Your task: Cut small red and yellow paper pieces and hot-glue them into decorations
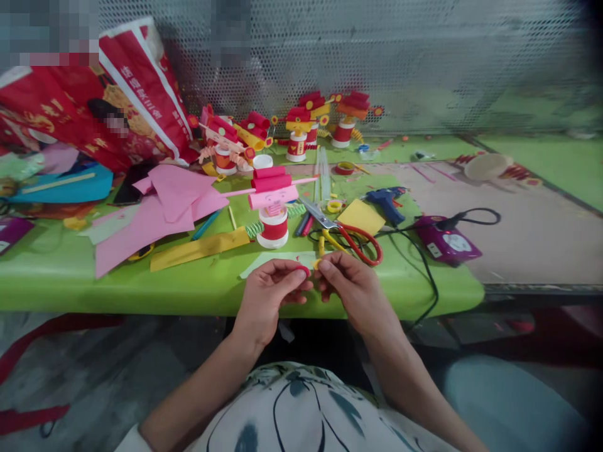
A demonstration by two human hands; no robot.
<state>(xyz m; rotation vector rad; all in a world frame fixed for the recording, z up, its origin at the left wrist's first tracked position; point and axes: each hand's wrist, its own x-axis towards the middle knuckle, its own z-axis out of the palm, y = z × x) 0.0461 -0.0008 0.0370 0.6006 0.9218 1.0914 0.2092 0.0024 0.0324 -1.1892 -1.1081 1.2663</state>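
Between thumb and fingers, my left hand (277, 289) pinches a small red paper piece (304, 270). My right hand (346, 282) pinches a small yellow paper piece (317, 264); the two pieces are close together over the table's front edge. Just beyond stands a paper figure (273, 210) with a pink face, a red rolled hat, green coiled arms and a red-and-white cup body. Scissors (348, 232) with red and yellow handles lie past my right hand. A pale green paper sheet (264, 262) lies just beyond my left hand.
Pink paper sheets (164, 201) and a yellow strip (202, 247) lie left. A blue glue gun (389, 204), yellow paper (362, 217) and a purple power socket (445, 240) with a black cable are on the right. Several similar figures (298, 135) stand behind, near a red bag (141, 88).
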